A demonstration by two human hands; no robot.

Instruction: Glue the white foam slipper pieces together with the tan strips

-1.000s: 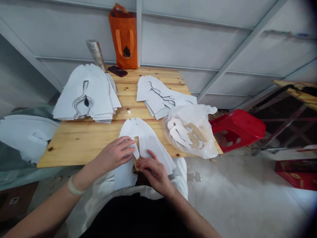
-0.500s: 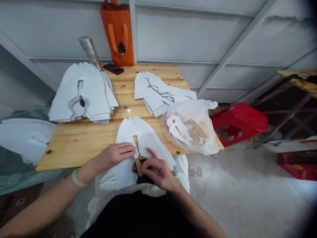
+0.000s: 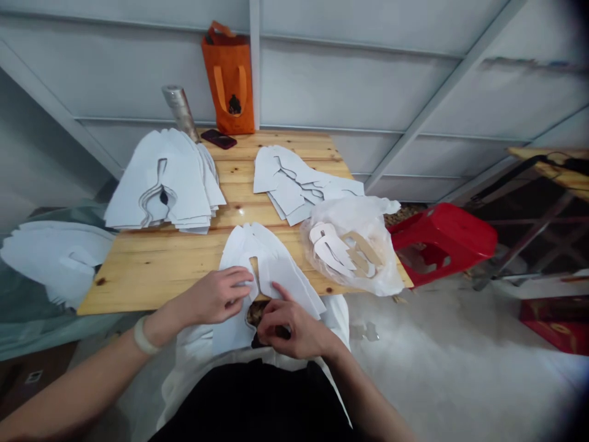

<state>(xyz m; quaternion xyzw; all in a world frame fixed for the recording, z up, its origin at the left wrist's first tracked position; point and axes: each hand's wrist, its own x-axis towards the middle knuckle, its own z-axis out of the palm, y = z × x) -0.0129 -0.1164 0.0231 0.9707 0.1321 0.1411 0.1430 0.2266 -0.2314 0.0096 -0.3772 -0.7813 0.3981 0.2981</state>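
My left hand lies on a stack of white cut-out sheets at the front of a pine table, fingers together over the sheets. My right hand curls around the stack's lower edge, pinching something there. A brown cardboard strip shows through a slot in the sheets. Its lower part is mostly hidden by my right hand.
Two more white cut-out piles stand on the table, near a bag of scraps and a phone. Beyond the table are an orange tote and a silver roll. A red stool stands right.
My right hand has shifted lower and closer to the stack's bottom edge, covering most of the brown strip. My left hand stays on the sheets. The view has shifted slightly.
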